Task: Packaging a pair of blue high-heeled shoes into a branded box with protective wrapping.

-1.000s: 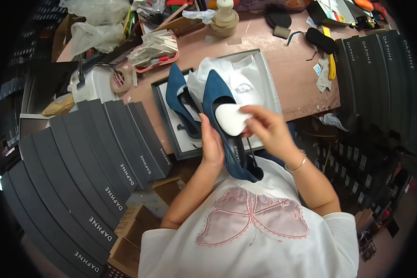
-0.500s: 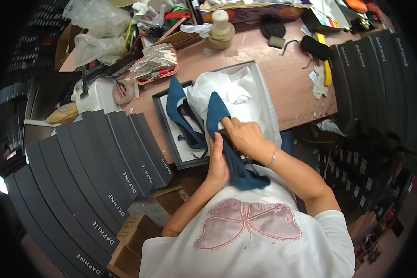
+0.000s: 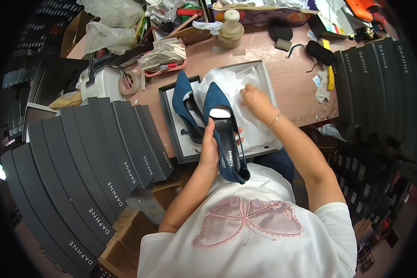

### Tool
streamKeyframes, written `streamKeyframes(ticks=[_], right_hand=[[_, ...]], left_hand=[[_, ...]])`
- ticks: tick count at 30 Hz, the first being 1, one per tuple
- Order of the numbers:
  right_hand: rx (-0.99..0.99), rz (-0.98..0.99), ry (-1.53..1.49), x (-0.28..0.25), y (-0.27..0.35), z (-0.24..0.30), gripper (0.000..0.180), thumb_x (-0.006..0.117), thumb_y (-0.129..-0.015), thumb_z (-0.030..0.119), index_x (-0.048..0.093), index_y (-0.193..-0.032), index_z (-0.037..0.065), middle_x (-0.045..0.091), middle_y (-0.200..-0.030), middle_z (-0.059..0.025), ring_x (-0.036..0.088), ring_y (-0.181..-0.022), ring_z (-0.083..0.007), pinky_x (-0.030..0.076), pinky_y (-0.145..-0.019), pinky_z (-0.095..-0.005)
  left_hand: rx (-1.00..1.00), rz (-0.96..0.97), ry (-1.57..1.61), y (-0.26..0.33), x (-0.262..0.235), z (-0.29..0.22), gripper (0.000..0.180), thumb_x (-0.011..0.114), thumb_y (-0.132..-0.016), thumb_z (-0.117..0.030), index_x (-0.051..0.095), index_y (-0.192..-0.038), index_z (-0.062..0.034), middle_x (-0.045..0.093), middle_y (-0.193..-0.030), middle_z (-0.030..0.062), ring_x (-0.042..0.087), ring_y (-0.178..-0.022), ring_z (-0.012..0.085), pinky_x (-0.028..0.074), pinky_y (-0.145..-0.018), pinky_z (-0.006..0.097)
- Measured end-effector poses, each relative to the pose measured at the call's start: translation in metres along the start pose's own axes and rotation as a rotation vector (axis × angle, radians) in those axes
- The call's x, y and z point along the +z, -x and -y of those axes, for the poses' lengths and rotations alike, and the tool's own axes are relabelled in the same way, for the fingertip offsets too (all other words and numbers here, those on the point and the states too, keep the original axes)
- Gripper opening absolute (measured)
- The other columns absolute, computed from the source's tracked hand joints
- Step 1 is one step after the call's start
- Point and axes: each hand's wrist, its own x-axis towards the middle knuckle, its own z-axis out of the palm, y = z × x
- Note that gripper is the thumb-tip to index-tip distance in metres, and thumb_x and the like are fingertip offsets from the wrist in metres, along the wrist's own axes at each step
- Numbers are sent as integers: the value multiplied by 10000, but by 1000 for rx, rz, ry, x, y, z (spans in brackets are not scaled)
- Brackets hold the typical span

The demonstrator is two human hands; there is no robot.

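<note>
My left hand [image 3: 210,150] grips a blue pointed slingback shoe [image 3: 214,96] around its middle, toe pointing away from me. The insole is black, and a white wad [image 3: 220,113] shows in the toe opening. My right hand [image 3: 258,103] is apart from the shoe, over white tissue paper [image 3: 257,132]; its fingers are curled together and whatever they pinch, if anything, is hidden. The matching blue shoe [image 3: 183,89] lies on its side in the left part of an open grey shoe box [image 3: 167,118]. The tissue fills the box's right part.
Stacked dark shoe boxes [image 3: 85,157] stand at left, with more boxes [image 3: 380,83] at right. Along the table's far side are a red tray of tags [image 3: 164,58], a tape roll [image 3: 129,83], a beige bottle [image 3: 231,32] and a yellow-handled tool [image 3: 330,78].
My right hand has come out of the held shoe's toe and moved right, over the tissue. The shoe has turned so its insole shows, with the white wad visible in the toe.
</note>
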Motion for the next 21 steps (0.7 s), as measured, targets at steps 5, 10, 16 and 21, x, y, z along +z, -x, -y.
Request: streamKeyframes(ticks=[5,10,16,21], right_hand=[[-68,-174,205,10,2,-6,171,544,-819,101,628,-958,47,565,-972,-163,608,-912,-326,499,-709,-441],[-76,-186,261,7,-11,-9,258,505,-838,98,611,-1074,90,591,-948,-144,597,-909,-314,464,-763,-418],[-50,-253,202,-9,-15,1,286,546,-838,95,579,-1122,99,613,-877,-125,603,-874,-289,482,-722,-432],[165,-278,-461,-84,16,75,273,629,-786,66,563,-1051,71,616,-868,-132,618,-749,-310,488,-638,-395]], left_hand=[[-12,67,1,11,1,-7,651,460,-913,-577,516,-1182,13,627,-970,147,636,-989,261,544,-825,387],[-115,105,-30,1,-44,2,614,445,-920,-514,529,-1185,33,642,-1038,170,653,-951,271,561,-779,374],[97,-66,-203,24,-29,-11,316,566,-930,-253,539,-1153,-30,641,-952,64,649,-750,138,552,-646,268],[225,-95,-199,13,-45,0,325,535,-919,-181,506,-1211,-38,605,-1022,79,633,-879,154,546,-740,279]])
